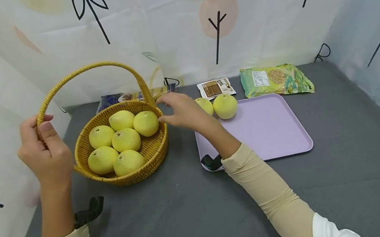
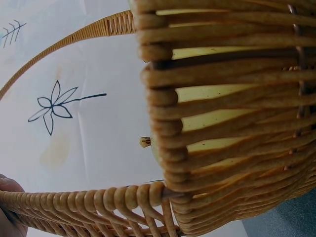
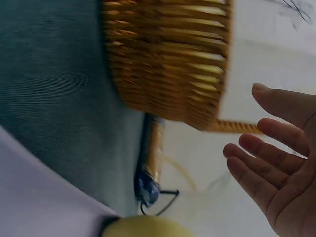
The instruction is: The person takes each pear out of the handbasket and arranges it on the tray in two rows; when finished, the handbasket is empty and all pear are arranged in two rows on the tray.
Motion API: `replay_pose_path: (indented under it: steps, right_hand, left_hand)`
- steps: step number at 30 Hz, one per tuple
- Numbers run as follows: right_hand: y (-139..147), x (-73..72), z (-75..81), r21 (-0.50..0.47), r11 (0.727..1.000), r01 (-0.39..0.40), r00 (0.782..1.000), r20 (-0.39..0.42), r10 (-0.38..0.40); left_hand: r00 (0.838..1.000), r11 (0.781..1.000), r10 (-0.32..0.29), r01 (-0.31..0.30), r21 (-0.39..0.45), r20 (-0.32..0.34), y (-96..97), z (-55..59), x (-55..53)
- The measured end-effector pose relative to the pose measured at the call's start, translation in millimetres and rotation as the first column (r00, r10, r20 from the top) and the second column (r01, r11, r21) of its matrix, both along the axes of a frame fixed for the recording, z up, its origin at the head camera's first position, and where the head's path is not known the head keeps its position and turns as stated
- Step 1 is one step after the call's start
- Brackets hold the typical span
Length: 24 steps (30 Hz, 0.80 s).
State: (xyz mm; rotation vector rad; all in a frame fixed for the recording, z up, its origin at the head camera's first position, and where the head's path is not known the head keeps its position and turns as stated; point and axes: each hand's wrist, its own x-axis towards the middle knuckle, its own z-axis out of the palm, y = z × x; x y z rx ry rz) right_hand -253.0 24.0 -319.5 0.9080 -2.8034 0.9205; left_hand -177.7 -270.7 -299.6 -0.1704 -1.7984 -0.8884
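My left hand (image 1: 46, 148) grips the left side of the arched handle of a yellow-brown wicker basket (image 1: 158, 153). Inside it lie several round yellow-green fruits (image 1: 126, 140). At the basket's right rim is my right hand (image 1: 185, 111), fingers spread and relaxed, holding nothing. In the right wrist view, a gap shows between this hand (image 3: 281, 163) and the woven side (image 3: 168, 59). The left wrist view looks closely at the wicker wall (image 2: 232, 113), with fruit visible through its slats. Two more such fruits (image 1: 225, 106) sit at the back left of a lilac tray (image 1: 264, 130).
Behind the basket lies a dark blue packet (image 1: 110, 101), partly hidden. A small white-and-brown packet (image 1: 216, 88) and a green-yellow bag (image 1: 275, 80) lie behind the tray. A patterned white cloth (image 1: 175, 32) hangs around the grey table (image 1: 178, 222).
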Motion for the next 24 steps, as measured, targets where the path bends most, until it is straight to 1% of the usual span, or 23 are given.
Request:
replay_pose_path:
  steps: [3,5,6,10,12,13,15,18,22,24]
  right_hand:
    - [-16,0.9,-5.6,0.086,0.995,-0.048,0.998,-0.036,0.052]
    - [-24,1.2,-9.9,0.126,0.99,-0.067,0.995,-0.062,0.075]
    - [-27,0.6,-12.9,0.147,0.986,-0.077,0.992,-0.087,0.09]
    - [-40,-0.7,-23.9,0.211,0.972,-0.103,0.969,-0.199,0.146]
    - [-46,-2.1,-27.5,0.245,0.965,-0.091,0.956,-0.25,0.154]
    - [-48,-2.9,-28.3,0.258,0.963,-0.078,0.954,-0.262,0.148]
    - [-52,-4.3,-27.8,0.287,0.957,-0.047,0.957,-0.261,0.125]
    - [-59,-5.8,-25.3,0.348,0.937,-0.008,0.971,-0.22,0.09]
    - [-67,-7.9,-21.4,0.43,0.903,0.016,0.982,-0.178,0.067]
    - [-70,-8.7,-20.4,0.45,0.893,0.022,0.983,-0.171,0.062]
  left_hand:
    - [1.0,1.0,-0.002,0.002,0.0,0.001,-0.1,-0.1,-0.2]
    - [1.0,1.0,-0.004,0.004,-0.004,0.0,-0.1,0.2,-1.1]
    - [1.0,1.0,-0.006,0.006,-0.003,-0.002,0.0,0.1,-1.8]
    - [1.0,1.0,-0.005,0.005,0.0,-0.002,-0.6,-0.6,-2.1]
    - [1.0,1.0,-0.002,0.002,0.002,0.0,-0.9,-1.0,-1.7]
    - [1.0,1.0,-0.001,0.001,0.002,0.002,-1.0,-1.0,-1.5]
    - [1.0,1.0,-0.001,0.001,0.001,0.005,-0.9,-0.9,-1.1]
    - [1.0,1.0,-0.002,0.002,-0.001,0.006,-0.5,-0.5,-1.0]
    - [1.0,1.0,0.002,-0.002,0.002,0.002,0.1,-0.5,-0.9]
    - [1.0,1.0,0.0,0.0,0.006,0.0,0.3,-1.1,-1.1]
